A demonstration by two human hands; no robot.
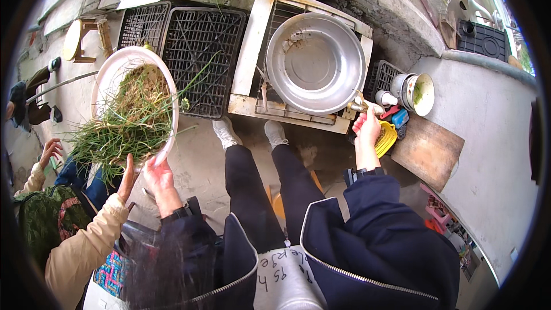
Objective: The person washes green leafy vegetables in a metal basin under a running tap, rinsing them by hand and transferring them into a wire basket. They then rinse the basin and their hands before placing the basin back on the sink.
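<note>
My left hand [162, 181] grips the lower rim of a tilted, pale plastic basin [173, 94] heaped with long green stalks and dry roots [129, 125]. Another person's hand, in a beige sleeve, touches the same basin just left of mine. My right hand [368, 131] is raised beside the lower right rim of a wide metal basin [316, 64], its fingers closed on a small whitish and brown thing I cannot identify. The metal basin sits on a white-framed metal rack and holds a little brown debris.
Black plastic crates [202, 60] stand left of the rack. Stacked bowls [424, 94], a yellow plastic basket [387, 140] and a wooden board [428, 150] lie to the right. A wooden stool [74, 41] and another person's legs are at the far left.
</note>
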